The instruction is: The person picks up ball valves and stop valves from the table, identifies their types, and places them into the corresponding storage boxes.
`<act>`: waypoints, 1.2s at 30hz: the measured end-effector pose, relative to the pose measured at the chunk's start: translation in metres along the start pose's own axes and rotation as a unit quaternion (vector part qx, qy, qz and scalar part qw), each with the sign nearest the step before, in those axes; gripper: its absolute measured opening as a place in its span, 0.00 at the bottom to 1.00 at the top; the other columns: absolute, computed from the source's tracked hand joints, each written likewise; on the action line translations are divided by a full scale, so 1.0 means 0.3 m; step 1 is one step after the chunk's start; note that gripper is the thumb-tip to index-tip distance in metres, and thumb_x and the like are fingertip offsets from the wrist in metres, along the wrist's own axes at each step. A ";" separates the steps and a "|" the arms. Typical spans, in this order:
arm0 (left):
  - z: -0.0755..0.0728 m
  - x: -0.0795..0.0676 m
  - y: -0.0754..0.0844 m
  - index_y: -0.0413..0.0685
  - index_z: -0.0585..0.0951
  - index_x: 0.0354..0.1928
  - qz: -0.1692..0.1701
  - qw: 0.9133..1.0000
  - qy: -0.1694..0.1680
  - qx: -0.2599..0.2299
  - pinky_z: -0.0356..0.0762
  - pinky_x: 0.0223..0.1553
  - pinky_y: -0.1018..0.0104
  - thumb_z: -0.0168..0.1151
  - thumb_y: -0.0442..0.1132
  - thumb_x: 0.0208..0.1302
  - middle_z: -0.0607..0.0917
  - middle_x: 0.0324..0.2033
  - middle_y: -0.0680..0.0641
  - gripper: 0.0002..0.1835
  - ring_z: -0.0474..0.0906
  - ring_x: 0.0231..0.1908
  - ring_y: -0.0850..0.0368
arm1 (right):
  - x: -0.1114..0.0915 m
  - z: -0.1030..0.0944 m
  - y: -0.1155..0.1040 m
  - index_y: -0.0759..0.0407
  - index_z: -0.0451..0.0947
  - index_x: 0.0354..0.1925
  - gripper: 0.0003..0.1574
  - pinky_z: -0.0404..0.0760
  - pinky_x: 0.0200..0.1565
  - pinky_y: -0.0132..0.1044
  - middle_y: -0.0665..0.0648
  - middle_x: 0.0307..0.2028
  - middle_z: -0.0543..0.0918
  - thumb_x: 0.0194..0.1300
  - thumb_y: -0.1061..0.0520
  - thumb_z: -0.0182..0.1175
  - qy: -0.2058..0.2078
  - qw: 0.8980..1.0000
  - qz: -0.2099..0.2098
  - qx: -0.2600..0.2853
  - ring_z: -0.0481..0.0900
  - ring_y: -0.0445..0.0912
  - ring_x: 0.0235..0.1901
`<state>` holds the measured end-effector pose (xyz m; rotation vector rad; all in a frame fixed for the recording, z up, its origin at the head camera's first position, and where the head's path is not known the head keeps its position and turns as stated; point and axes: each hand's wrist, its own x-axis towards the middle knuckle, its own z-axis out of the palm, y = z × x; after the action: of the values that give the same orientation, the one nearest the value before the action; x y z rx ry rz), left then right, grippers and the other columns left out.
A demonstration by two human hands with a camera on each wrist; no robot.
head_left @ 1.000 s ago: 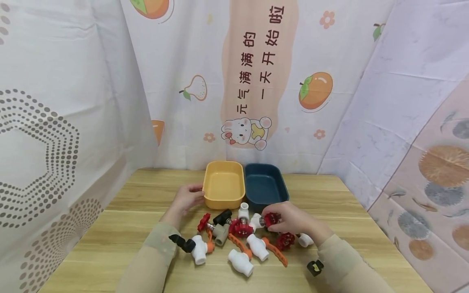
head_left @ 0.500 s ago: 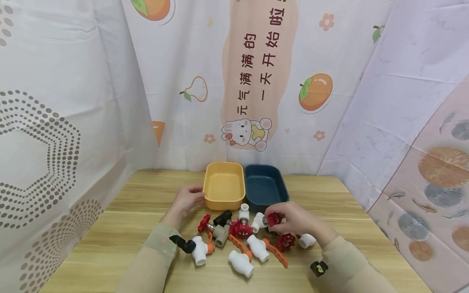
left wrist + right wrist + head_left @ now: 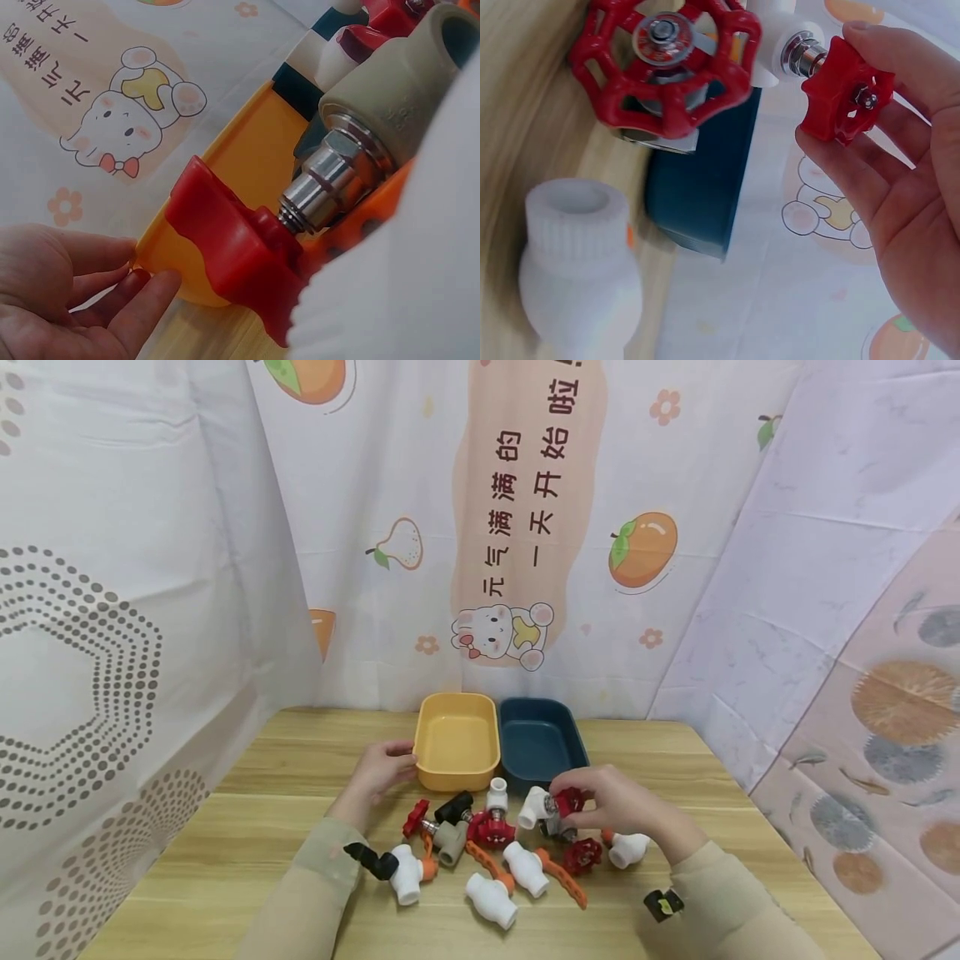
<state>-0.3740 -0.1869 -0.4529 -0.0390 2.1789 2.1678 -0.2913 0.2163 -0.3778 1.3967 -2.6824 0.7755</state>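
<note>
Risk: white valve (image 3: 534, 808) could be twisted or dropped, being pinched only by its red handle (image 3: 846, 90); red wheel (image 3: 582, 856) might be knocked if carried low | Lie: valve body held just left of right hand's (image 3: 618, 802) fingertips, near blue bin (image 3: 697, 195) | Grip: handle pinched between right thumb and fingers; yellow bin (image 3: 457, 782) touched by left hand (image 3: 378, 770), fingers relaxed

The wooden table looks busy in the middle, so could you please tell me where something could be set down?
Bare wood shows left of the left hand and right of the blue tray and right hand. That tray and the yellow tray look empty inside too. Valves crowd the middle, in front of both trays.
</note>
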 end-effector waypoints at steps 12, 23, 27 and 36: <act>-0.002 -0.001 0.003 0.26 0.70 0.68 0.004 1.000 -0.001 -0.001 0.77 0.61 0.45 0.57 0.25 0.72 0.73 0.62 0.26 0.24 0.79 0.56 0.35 | -0.001 -0.057 -0.024 0.54 0.83 0.54 0.22 0.88 0.41 0.37 0.46 0.43 0.85 0.61 0.62 0.73 0.020 1.000 -0.006 -0.016 0.81 0.42 0.37; 0.003 -0.002 0.004 0.27 0.71 0.67 0.001 1.000 -0.002 0.005 0.79 0.59 0.47 0.58 0.25 0.71 0.74 0.61 0.27 0.24 0.79 0.56 0.37 | -0.007 -0.092 0.013 0.55 0.82 0.54 0.22 0.88 0.45 0.45 0.44 0.41 0.85 0.62 0.62 0.73 0.034 0.999 0.007 -0.007 0.82 0.40 0.38; 0.002 -0.002 0.004 0.26 0.71 0.67 0.003 1.000 -0.003 0.000 0.79 0.59 0.47 0.58 0.24 0.71 0.74 0.62 0.26 0.24 0.79 0.56 0.36 | -0.003 -0.106 0.028 0.56 0.82 0.55 0.22 0.88 0.45 0.44 0.44 0.40 0.84 0.63 0.61 0.72 0.037 0.999 0.017 0.002 0.82 0.42 0.38; 0.006 -0.006 0.006 0.25 0.70 0.67 0.000 1.000 -0.003 -0.002 0.79 0.59 0.47 0.58 0.24 0.71 0.73 0.62 0.26 0.24 0.77 0.58 0.33 | 0.022 -0.125 0.070 0.56 0.83 0.53 0.20 0.88 0.45 0.41 0.46 0.40 0.84 0.63 0.60 0.73 0.060 0.996 0.064 -0.003 0.82 0.43 0.39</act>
<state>-0.3722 -0.1852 -0.4509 -0.0312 2.1718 2.1696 -0.3191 0.2376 -0.3523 1.1449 -2.6992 0.8307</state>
